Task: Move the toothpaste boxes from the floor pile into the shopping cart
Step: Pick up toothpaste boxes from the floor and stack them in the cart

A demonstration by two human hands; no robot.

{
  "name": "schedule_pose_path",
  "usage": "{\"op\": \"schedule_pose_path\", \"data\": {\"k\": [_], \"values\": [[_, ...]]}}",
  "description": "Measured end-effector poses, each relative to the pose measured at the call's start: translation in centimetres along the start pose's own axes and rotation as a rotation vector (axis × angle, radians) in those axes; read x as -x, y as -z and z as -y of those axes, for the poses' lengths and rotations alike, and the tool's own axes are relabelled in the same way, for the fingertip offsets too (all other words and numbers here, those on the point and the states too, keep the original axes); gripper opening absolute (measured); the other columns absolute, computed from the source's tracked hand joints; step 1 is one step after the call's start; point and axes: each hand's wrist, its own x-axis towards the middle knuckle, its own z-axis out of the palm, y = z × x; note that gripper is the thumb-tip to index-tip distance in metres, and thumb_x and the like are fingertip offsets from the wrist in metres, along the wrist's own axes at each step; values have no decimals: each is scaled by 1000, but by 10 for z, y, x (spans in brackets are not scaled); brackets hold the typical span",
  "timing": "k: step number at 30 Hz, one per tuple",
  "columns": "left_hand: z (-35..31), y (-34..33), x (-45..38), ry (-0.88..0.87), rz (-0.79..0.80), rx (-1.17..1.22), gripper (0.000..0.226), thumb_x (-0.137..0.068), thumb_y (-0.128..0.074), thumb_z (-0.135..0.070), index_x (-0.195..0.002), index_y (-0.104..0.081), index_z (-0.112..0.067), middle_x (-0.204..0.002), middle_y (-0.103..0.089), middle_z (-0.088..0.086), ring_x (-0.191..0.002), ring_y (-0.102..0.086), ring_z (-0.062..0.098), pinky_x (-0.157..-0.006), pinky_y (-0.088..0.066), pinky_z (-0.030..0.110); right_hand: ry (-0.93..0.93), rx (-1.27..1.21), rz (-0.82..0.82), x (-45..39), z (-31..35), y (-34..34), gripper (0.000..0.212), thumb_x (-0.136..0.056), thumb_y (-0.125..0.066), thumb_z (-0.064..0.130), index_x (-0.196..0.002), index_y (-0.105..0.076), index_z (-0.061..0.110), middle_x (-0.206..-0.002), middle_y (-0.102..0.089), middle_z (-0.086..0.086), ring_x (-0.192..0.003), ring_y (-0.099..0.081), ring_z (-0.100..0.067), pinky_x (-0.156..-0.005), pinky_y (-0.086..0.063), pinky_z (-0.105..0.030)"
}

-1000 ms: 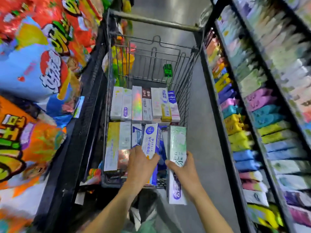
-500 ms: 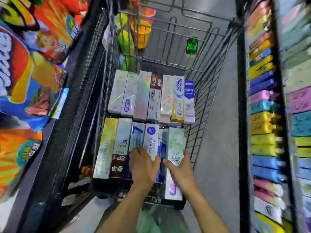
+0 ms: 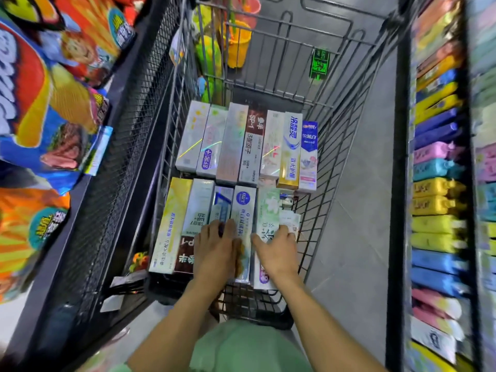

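A wire shopping cart (image 3: 346,146) holds two rows of toothpaste boxes lying flat. The far row (image 3: 249,146) has several boxes side by side. In the near row, my left hand (image 3: 214,253) lies flat on a white-and-blue box (image 3: 243,210) and the blue box (image 3: 221,205) beside it. My right hand (image 3: 276,251) presses on a green-and-white floral box (image 3: 268,210) at the row's right end, fingers curled over its right edge. A yellow box (image 3: 171,224) and a white-and-brown box (image 3: 197,210) lie to the left. No floor pile is visible.
Big snack bags (image 3: 48,103) fill a black mesh rack (image 3: 118,167) left of the cart. A shelf of coloured packs (image 3: 437,167) runs along the right. Grey floor (image 3: 357,226) lies between cart and shelf. Yellow and green plastic toys (image 3: 225,47) hang beyond the cart's far end.
Both hands have lowered their boxes into the near row: the green floral box went from tilted above the cart to lying flat. My view has moved closer over the cart.
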Motion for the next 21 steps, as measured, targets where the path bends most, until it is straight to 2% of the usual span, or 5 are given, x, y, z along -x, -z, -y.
{"op": "schedule_pose_path", "data": {"k": [3,9,13,17,21], "values": [[11,6,0,-61,1,-37,46,-92,-68,-37,-132,-57,-16,-126,-57,12,-109,-53,34,-86,-46,48,29,60,28,3,3,-4,75,-87,-60,68,-134,-43,11,-128,-49,-12,-119,-51,-31,-92,-48,-40],[11,20,2,-235,93,-102,52,-89,-70,-35,-133,-60,-9,-132,-63,16,-119,-60,35,-95,-53,49,149,97,-12,21,-4,15,66,-96,-54,57,-143,-40,14,-134,-49,-13,-122,-50,-30,-99,-48,-40],[2,37,7,-326,143,-72,64,-97,-31,-49,-138,-59,-7,-146,-54,18,-132,-54,37,-104,-49,53,255,179,-62,49,-14,35,64,-97,-50,56,-149,-37,20,-138,-47,-12,-127,-48,-29,-106,-43,-41],[-6,69,26,-402,145,-146,91,-90,4,-64,-156,-35,-15,-164,-27,9,-152,-25,31,-122,-23,49,322,315,-138,86,-26,52,69,-95,-50,59,-151,-36,22,-146,-45,-10,-134,-42,-30,-111,-38,-42],[-3,92,48,-492,71,-132,107,-87,18,-75,-153,-41,-15,-162,-32,9,-150,-30,31,-122,-25,49,313,385,-241,137,-45,64,68,-94,-47,61,-150,-37,23,-151,-41,-8,-137,-38,-30,-112,-34,-43]]}}
